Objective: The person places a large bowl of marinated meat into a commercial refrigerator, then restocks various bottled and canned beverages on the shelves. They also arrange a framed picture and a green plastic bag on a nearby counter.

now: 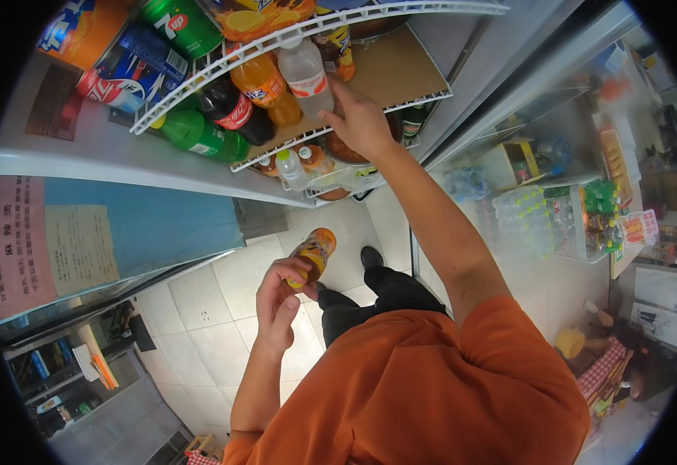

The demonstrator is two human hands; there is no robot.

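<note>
My left hand (280, 305) holds a plastic bottle of amber drink (318, 247) by its yellow cap end, above the tiled floor. Inside an open drinks fridge, my right hand (364, 119) is on a clear plastic bottle (304, 75) with a white cap and a red-and-white label. My thumb lies across the front of its lower part; the other fingers are partly hidden behind it. Left of that bottle stand an orange Fanta bottle (265, 87), a dark cola bottle (236, 110) and a green bottle (201, 133). Behind my fingers is another amber bottle (336, 52).
White wire shelf edges (315, 24) cross the fridge, with cans such as a green 7up can (181, 26) on the upper shelf. Smaller bottles (292, 168) sit below. The glass door (489, 145) stands at my right. A blue board with papers (140, 232) is at left.
</note>
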